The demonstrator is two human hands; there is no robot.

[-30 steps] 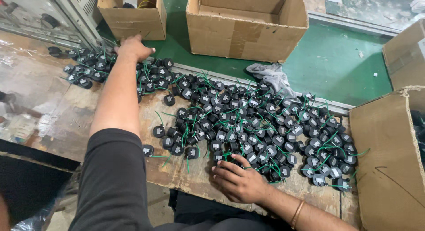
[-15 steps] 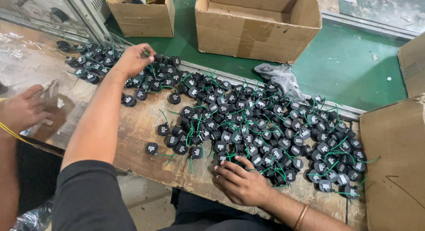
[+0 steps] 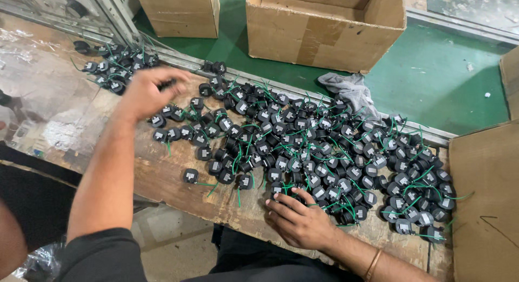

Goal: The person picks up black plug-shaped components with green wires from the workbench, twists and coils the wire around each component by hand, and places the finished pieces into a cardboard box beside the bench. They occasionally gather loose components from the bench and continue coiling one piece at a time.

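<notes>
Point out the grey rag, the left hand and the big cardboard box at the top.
grey rag [image 3: 350, 90], head view, on its crumpled middle.
left hand [image 3: 148, 93], head view, on the back of the hand.
big cardboard box [image 3: 319, 39], head view, on its front wall.

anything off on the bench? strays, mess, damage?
Two things. A crumpled grey rag lies over the bench's back rail, touching the heap of black round parts with green wires. One such part sits alone near the front edge. No visible damage.
</notes>
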